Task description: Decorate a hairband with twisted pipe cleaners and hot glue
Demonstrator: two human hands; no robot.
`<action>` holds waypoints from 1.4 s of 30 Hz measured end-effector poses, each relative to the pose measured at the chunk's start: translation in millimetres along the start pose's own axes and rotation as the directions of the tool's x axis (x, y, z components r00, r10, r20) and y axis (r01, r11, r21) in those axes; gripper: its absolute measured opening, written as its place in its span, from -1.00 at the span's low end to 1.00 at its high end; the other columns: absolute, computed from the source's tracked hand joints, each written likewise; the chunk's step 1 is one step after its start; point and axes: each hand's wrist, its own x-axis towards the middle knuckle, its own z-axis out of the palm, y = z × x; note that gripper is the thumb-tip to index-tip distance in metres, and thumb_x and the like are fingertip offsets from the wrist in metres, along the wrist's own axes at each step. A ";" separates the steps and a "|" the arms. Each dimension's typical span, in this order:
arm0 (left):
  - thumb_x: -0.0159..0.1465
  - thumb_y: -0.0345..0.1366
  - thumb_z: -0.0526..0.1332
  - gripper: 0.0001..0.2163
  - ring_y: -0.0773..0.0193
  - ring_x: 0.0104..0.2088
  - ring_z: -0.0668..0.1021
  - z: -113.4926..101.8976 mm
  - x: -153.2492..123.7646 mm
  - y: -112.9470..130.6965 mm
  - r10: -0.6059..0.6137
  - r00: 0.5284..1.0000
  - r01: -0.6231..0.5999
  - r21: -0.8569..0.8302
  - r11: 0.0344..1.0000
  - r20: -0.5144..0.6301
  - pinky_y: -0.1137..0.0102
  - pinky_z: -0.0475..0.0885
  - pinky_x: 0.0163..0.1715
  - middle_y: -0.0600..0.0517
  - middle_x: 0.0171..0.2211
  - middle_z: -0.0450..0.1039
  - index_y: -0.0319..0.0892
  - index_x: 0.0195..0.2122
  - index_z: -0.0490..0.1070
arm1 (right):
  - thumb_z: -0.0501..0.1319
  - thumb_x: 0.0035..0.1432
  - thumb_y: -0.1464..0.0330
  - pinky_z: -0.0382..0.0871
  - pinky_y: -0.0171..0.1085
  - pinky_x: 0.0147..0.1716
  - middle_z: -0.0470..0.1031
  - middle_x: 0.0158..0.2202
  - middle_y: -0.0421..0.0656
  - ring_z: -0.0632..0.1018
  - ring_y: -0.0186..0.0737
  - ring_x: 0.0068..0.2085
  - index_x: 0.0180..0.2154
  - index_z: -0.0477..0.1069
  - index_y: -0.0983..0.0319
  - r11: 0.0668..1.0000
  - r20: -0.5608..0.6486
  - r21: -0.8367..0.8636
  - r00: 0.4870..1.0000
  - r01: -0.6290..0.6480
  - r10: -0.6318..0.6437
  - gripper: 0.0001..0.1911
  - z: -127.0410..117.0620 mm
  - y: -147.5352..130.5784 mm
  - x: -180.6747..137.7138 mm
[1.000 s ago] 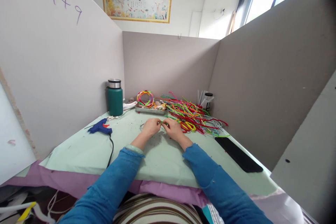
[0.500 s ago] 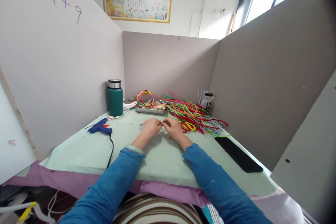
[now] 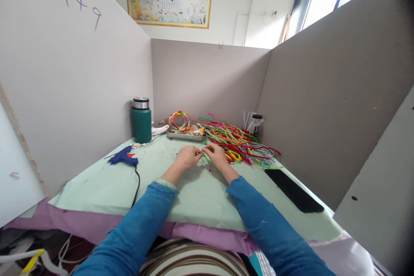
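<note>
My left hand (image 3: 189, 156) and my right hand (image 3: 216, 155) meet close together above the middle of the table, fingertips pinched. Between them shows a thin bright-green pipe cleaner (image 3: 205, 156), held at the fingertips; most of it is hidden by the fingers. Just beyond my right hand spreads a tangled pile of coloured pipe cleaners (image 3: 233, 133), red, green, orange and grey. A shallow metal tray (image 3: 186, 137) stands behind my hands, with small pieces in it and several twisted coloured rings (image 3: 179, 121) leaning up at its left end.
A blue glue gun (image 3: 124, 156) with a black cord lies on the left, near a green bottle (image 3: 141, 120). At the right rests a flat black object (image 3: 293, 189). A black-capped container (image 3: 256, 126) stands at the back right. Grey partitions (image 3: 210, 77) enclose the table.
My fingertips have drawn slightly apart and shifted a little to the right. More of the green pipe cleaner now shows between and below them.
</note>
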 end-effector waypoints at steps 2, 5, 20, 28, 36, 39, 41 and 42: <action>0.21 -0.09 0.08 -0.70 0.26 -0.33 0.50 0.1 0.4 -0.2 0.023 0.999 -0.024 -0.010 1.000 -0.023 0.46 0.27 -0.32 -0.03 -0.34 0.54 -0.08 -0.30 0.56 | 0.18 -0.02 0.19 0.19 -0.34 -0.45 0.42 -0.52 -0.22 0.36 -0.31 -0.48 -0.50 0.39 0.25 0.995 0.026 0.083 0.998 -0.062 0.060 -0.76 -0.4 0.7 1.5; 0.22 -0.11 0.08 -0.71 0.27 -0.34 0.49 0.1 0.8 0.2 0.032 0.998 -0.034 -0.034 0.999 -0.052 0.46 0.27 -0.31 -0.02 -0.35 0.54 -0.10 -0.30 0.56 | 0.18 -0.03 0.17 0.17 -0.35 -0.50 0.31 -0.62 -0.27 0.30 -0.35 -0.55 -0.53 0.35 0.25 0.973 0.067 0.185 0.990 -0.135 0.125 -0.74 -0.5 2.5 2.8; 0.20 -0.20 0.15 -0.72 0.30 -0.22 0.49 -0.4 -0.1 2.4 -0.062 0.995 0.049 -0.167 0.985 -0.077 0.48 0.31 -0.17 0.04 -0.20 0.54 -0.02 -0.08 0.49 | 0.12 -0.03 0.24 0.17 -0.38 -0.52 0.28 -0.65 -0.28 0.31 -0.36 -0.54 -0.55 0.37 0.26 0.975 0.135 0.169 0.983 -0.146 0.124 -0.78 5.7 10.8 1.8; 0.22 -0.21 0.13 -0.75 0.29 -0.23 0.49 -1.3 -0.3 2.3 -0.028 0.995 0.016 -0.125 0.992 -0.100 0.48 0.31 -0.21 0.03 -0.20 0.53 0.00 -0.13 0.52 | 0.09 -0.01 0.29 0.17 -0.37 -0.51 0.30 -0.62 -0.27 0.31 -0.35 -0.53 -0.53 0.36 0.25 0.975 0.175 0.167 0.977 -0.148 0.119 -0.81 8.6 13.5 1.4; 0.23 -0.19 0.12 -0.75 0.27 -0.22 0.49 -2.8 0.2 3.9 -0.067 0.994 0.057 -0.119 0.991 -0.083 0.47 0.31 -0.21 0.01 -0.19 0.54 -0.05 -0.14 0.53 | 0.10 0.00 0.29 0.24 -0.34 -0.40 0.42 -0.48 -0.22 0.39 -0.30 -0.40 -0.45 0.42 0.26 0.984 0.117 0.167 0.992 -0.059 0.040 -0.81 10.0 15.1 1.9; 0.22 -0.18 0.12 -0.75 0.26 -0.26 0.50 -0.9 0.6 2.5 -0.048 0.994 0.038 -0.105 0.994 -0.096 0.46 0.31 -0.24 0.00 -0.25 0.55 -0.06 -0.17 0.53 | 0.11 0.00 0.30 0.25 -0.32 -0.35 0.44 -0.45 -0.21 0.40 -0.28 -0.38 -0.43 0.44 0.25 0.986 0.119 0.161 0.993 -0.040 0.020 -0.81 10.6 16.4 2.1; 0.22 -0.17 0.12 -0.75 0.25 -0.27 0.51 0.1 0.7 1.9 -0.048 0.994 0.040 -0.092 0.995 -0.095 0.45 0.31 -0.25 -0.01 -0.28 0.55 -0.07 -0.19 0.53 | 0.11 0.01 0.31 0.25 -0.32 -0.35 0.44 -0.46 -0.21 0.40 -0.28 -0.39 -0.44 0.44 0.25 0.988 0.136 0.148 0.991 -0.034 0.014 -0.81 11.1 16.9 2.0; 0.22 -0.17 0.12 -0.75 0.25 -0.27 0.51 0.5 0.8 1.8 -0.057 0.994 0.049 -0.084 0.995 -0.092 0.45 0.31 -0.25 -0.01 -0.29 0.55 -0.08 -0.19 0.53 | 0.11 0.01 0.31 0.25 -0.32 -0.35 0.44 -0.46 -0.21 0.40 -0.28 -0.39 -0.44 0.44 0.25 0.990 0.143 0.140 0.990 -0.032 0.012 -0.81 11.3 16.7 1.8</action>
